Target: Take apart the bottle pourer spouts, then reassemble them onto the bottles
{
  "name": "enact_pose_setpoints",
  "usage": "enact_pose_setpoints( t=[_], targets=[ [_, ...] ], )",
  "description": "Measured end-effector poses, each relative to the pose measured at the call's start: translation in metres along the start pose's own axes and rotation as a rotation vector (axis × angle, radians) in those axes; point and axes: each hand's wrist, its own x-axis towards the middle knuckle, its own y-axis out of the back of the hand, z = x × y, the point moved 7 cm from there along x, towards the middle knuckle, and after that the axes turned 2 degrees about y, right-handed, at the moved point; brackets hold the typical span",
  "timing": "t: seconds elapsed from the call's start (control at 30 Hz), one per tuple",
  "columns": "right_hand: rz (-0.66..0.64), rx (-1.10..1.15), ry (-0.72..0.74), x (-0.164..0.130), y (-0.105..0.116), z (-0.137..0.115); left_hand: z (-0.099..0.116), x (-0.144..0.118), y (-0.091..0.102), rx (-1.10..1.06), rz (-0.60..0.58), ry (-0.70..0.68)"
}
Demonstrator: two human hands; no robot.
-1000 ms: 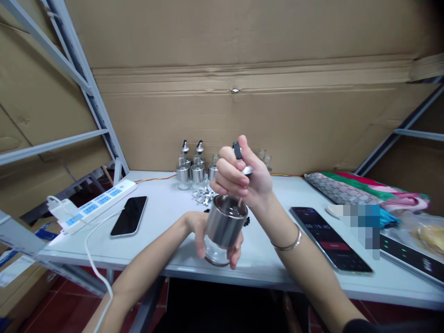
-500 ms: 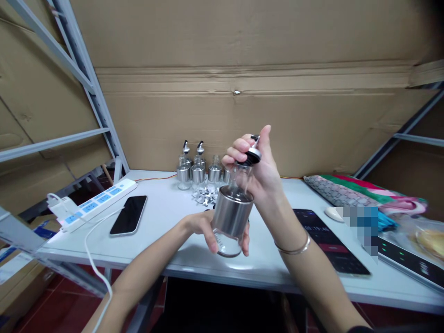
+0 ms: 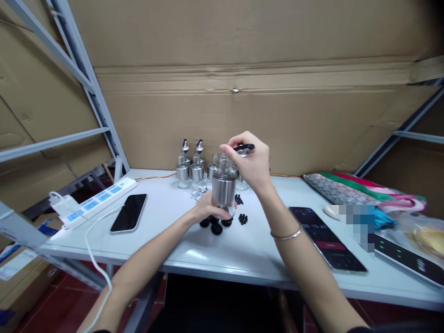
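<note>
My left hand point(image 3: 207, 208) is wrapped round the lower part of an oil bottle point(image 3: 223, 190), clear glass with a steel sleeve, held upright just above the table. At the bottle's mouth, my right hand point(image 3: 255, 159) is closed on a pour spout point(image 3: 246, 148) whose black tip sticks out to the right. Fingers hide how far the spout sits in the neck. Round black stoppers point(image 3: 217, 229) lie beneath my left hand. Small black pieces point(image 3: 243, 218) are grouped to their right, and silver spout parts point(image 3: 198, 192) lie behind my left hand.
Several similar bottles point(image 3: 182, 172) stand at the back, and two spouts show among them. On the left are a phone point(image 3: 129, 212) and a power strip point(image 3: 100, 201) with a white cable. A tablet-like screen point(image 3: 328, 238), a mouse point(image 3: 331, 212) and folded cloth point(image 3: 381, 196) occupy the right.
The bottle has moved away from me, from tilted to upright. My right hand has turned over the spout, its tip now pointing right. The black stoppers have come into view.
</note>
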Motion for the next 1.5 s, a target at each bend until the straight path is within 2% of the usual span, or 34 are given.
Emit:
enact_pose_setpoints(
  t=[0.17,0.3,0.4,0.47,0.57,0.7,0.77,0.97,1.17,1.5],
  targets=[
    [-0.269,-0.224,0.036,-0.001,-0.018,0.005,0.004,0.001,0.021,0.109,0.247,-0.048],
    [-0.337,-0.340,0.037,-0.009,-0.031,0.005,0.012,-0.002,0.041,0.396,0.492,-0.084],
    [-0.288,-0.383,0.059,-0.007,-0.034,0.012,0.016,-0.007,0.059,0.530,0.680,-0.179],
    [-0.181,-0.382,0.061,0.000,-0.030,0.021,0.013,-0.009,0.070,0.592,0.761,-0.214],
    [-0.034,-0.409,0.033,0.012,-0.022,0.042,-0.002,-0.009,0.088,0.688,0.835,-0.126],
    [-0.017,-0.408,0.040,0.016,-0.024,0.064,-0.032,-0.004,0.099,0.866,0.779,0.158],
    [-0.021,-0.402,0.050,0.016,-0.027,0.071,-0.042,-0.002,0.098,0.940,0.713,0.219],
    [-0.037,-0.427,0.061,0.016,-0.031,0.079,-0.051,0.002,0.093,1.046,0.565,0.228],
    [-0.061,-0.480,0.089,0.011,-0.038,0.094,-0.053,0.005,0.093,1.079,0.568,0.248],
    [-0.184,-0.633,0.019,0.005,-0.061,0.127,-0.056,0.006,0.096,1.095,0.564,0.240]
  ],
)
